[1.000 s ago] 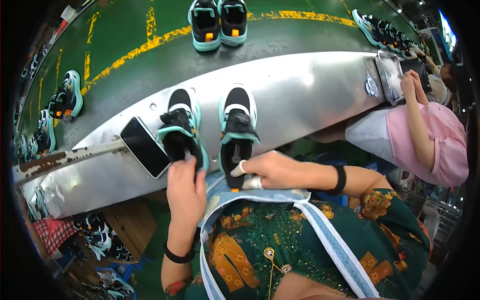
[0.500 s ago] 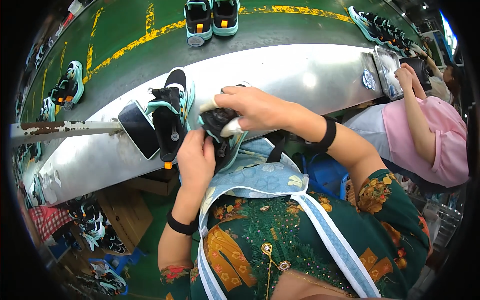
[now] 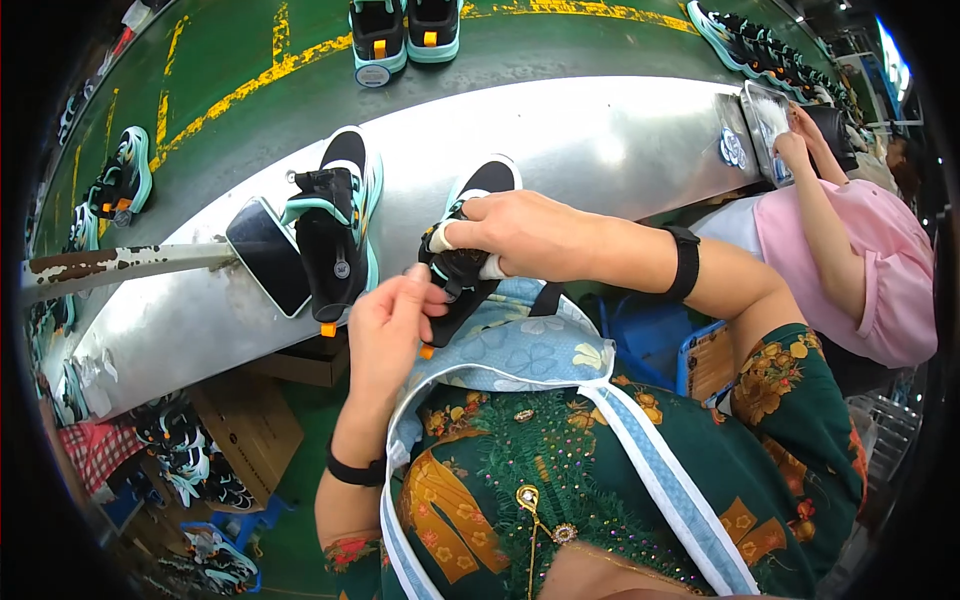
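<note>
A black and teal sneaker (image 3: 478, 192) is lifted off the metal shelf (image 3: 600, 130), its heel toward me. My right hand (image 3: 520, 235) grips it from above across the tongue, a taped finger showing. My left hand (image 3: 390, 325) pinches its heel end near a small orange tab. The matching sneaker (image 3: 335, 225) still lies on the shelf just left of my hands, next to a dark phone (image 3: 268, 255).
A green conveyor belt (image 3: 560, 45) carries another sneaker pair (image 3: 405, 30) beyond the shelf, with more shoes at far left and top right. A person in pink (image 3: 850, 260) works to my right. Boxes and shoes lie below the shelf at left.
Both sneakers lay on the shelf a second ago. My hands have picked up the right one and pulled it toward me, while the other sneaker stays put.
</note>
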Available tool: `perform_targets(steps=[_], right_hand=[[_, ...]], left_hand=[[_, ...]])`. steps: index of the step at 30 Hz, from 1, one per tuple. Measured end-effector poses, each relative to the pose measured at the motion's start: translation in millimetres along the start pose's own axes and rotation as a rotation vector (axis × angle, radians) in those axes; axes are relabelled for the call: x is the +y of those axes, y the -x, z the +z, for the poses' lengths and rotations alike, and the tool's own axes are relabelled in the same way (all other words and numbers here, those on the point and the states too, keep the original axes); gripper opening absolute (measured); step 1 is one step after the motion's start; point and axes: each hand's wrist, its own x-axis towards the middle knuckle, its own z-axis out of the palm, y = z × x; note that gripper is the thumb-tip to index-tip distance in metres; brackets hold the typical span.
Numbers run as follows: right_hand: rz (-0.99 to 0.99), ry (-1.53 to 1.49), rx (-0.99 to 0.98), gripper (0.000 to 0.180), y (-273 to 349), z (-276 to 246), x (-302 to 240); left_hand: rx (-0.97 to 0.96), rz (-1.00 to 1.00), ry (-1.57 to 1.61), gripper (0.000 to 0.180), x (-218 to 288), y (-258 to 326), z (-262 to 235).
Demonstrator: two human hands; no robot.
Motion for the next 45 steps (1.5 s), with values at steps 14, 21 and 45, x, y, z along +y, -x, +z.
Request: perform_targets(steps=[14, 21, 45], right_hand=[[0.178, -0.331, 0.061, 0.032, 8.2, -1.1, 11.3], [0.065, -0.246, 0.156, 0.053, -80.4, -48.3, 24.9], [-0.145, 0.261, 0.334, 0.033, -85.8, 22.3, -20.1]], left_hand=[[-0.402, -0.205, 0.067, 0.022, -7.4, -5.7, 5.2], [0.482, 0.482, -0.380, 0.023, 4.7, -13.5, -60.4], [0.324, 0.401, -0.382, 0.015, -22.8, -11.6, -28.9]])
